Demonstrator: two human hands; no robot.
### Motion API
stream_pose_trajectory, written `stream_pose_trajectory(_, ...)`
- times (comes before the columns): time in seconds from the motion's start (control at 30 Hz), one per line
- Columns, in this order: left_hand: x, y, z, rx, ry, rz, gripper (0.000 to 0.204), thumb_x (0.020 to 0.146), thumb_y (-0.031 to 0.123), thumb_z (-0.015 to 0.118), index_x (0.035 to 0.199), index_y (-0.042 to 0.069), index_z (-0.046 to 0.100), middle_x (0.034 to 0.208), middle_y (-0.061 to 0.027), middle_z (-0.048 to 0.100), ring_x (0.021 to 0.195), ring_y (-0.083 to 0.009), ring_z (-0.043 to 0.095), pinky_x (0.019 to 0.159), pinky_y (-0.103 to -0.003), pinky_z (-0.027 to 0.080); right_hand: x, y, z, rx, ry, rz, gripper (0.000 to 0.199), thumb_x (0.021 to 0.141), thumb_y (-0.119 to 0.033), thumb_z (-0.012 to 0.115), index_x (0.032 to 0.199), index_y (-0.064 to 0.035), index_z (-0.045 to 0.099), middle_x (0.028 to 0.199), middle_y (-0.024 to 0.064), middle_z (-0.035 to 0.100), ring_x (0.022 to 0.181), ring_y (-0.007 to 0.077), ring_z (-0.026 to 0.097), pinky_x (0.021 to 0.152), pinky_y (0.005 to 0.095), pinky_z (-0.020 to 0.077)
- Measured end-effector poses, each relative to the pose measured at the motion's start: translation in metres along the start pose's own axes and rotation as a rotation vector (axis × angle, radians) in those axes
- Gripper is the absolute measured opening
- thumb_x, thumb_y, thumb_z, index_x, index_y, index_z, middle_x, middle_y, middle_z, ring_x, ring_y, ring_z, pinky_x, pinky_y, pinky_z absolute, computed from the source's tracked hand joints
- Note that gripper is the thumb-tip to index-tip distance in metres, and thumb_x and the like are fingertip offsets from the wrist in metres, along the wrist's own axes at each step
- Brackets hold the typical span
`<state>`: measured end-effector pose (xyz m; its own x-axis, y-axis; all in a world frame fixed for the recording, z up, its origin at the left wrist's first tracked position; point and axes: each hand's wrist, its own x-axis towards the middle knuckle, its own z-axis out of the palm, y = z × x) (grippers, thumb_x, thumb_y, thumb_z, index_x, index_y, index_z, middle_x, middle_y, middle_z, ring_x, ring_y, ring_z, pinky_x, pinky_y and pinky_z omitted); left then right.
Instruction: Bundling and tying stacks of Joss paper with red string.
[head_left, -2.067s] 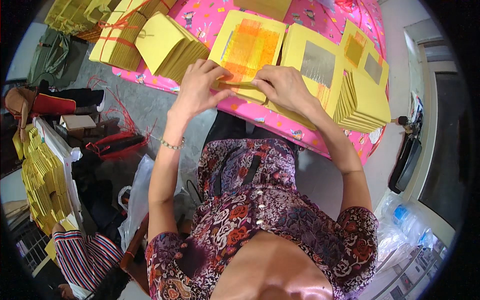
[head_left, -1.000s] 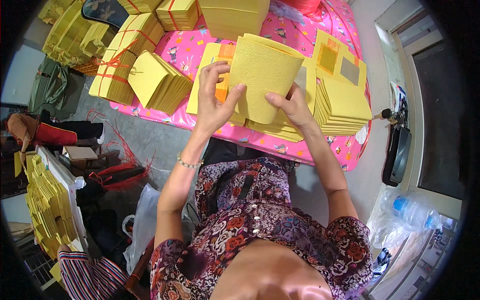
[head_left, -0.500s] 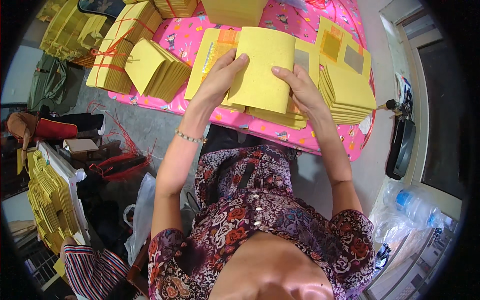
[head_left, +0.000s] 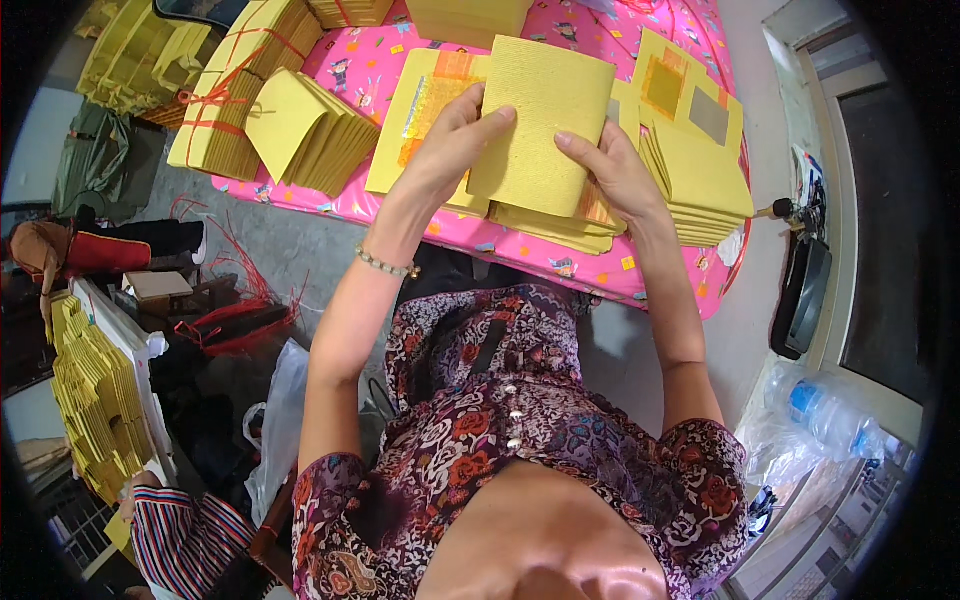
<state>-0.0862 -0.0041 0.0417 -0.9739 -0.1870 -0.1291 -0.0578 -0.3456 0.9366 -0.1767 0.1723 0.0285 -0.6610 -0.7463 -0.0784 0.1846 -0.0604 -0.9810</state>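
My left hand (head_left: pixel 455 145) and right hand (head_left: pixel 618 178) hold a folded sheet of coarse yellow joss paper (head_left: pixel 545 110) above the pink table cover. Each thumb presses on its front face near a side edge, and the fingers are behind it. The sheet is slightly tilted and its right side curves round. Under it lie more yellow sheets (head_left: pixel 560 228); one on the left bears a patterned orange-and-gold patch (head_left: pixel 430 105). To the right of my right hand is a stack of folded joss paper (head_left: pixel 700 190), with sheets carrying a gold square (head_left: pixel 663 90) and a grey square (head_left: pixel 710 117) behind it.
A fanned folded stack (head_left: pixel 315 140) and bundles tied with red string (head_left: pixel 215 130) stand on the pink table cover (head_left: pixel 350 75) at left. A thick yellow block (head_left: pixel 470 18) is behind. People and another pile (head_left: pixel 95 400) are at left; a plastic bottle (head_left: pixel 825 410) lies at right.
The held joss paper and both hands have shifted a little up and to the right. The sheet has tilted slightly clockwise. The grip looks the same.
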Motion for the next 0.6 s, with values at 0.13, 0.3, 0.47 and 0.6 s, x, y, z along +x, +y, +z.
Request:
stream_pose_trajectory(0.13,0.003,-0.021,0.008,0.078,-0.019,0.303,0.033,0.090,0.002,0.049,0.123,-0.002,0.042,0.115,-0.0087,0.056,0.105,-0.0131,0.053,0.090,-0.027,0.042,-0.009,-0.010,-0.002,-0.166,0.028,-0.111,0.050,0.086,-0.016,0.065,0.126,0.0040,0.042,0.118,0.0107,0.055,0.108,0.0165,0.053,0.094,0.0297,0.0418)
stream_pose_trajectory(0.3,0.005,-0.054,0.020,-0.022,0.010,0.467,0.029,0.091,0.001,0.048,0.119,-0.001,0.041,0.109,-0.0061,0.052,0.105,-0.0107,0.047,0.092,-0.026,0.038,-0.015,0.007,-0.014,-0.235,0.048,-0.136,0.056,0.084,-0.012,0.066,0.130,0.0023,0.038,0.121,0.0111,0.053,0.114,0.0176,0.050,0.097,0.0312,0.0396)
stream_pose_trajectory(0.47,0.005,-0.060,0.022,0.062,0.016,0.510,0.025,0.092,0.002,0.048,0.115,0.000,0.042,0.105,-0.0049,0.051,0.101,-0.0095,0.046,0.089,-0.025,0.039,-0.016,0.018,-0.021,-0.240,0.069,-0.139,0.054,0.083,-0.011,0.067,0.129,0.0017,0.040,0.122,0.0105,0.052,0.114,0.0177,0.049,0.099,0.0312,0.0386)
stream_pose_trajectory(0.6,0.006,-0.058,0.024,0.050,0.036,0.495,0.025,0.092,0.003,0.049,0.116,0.000,0.043,0.104,-0.0045,0.052,0.100,-0.0094,0.047,0.088,-0.025,0.039,-0.014,0.013,-0.016,-0.209,0.099,-0.212,0.052,0.083,-0.011,0.067,0.127,0.0016,0.043,0.120,0.0100,0.055,0.111,0.0172,0.052,0.097,0.0309,0.0401)
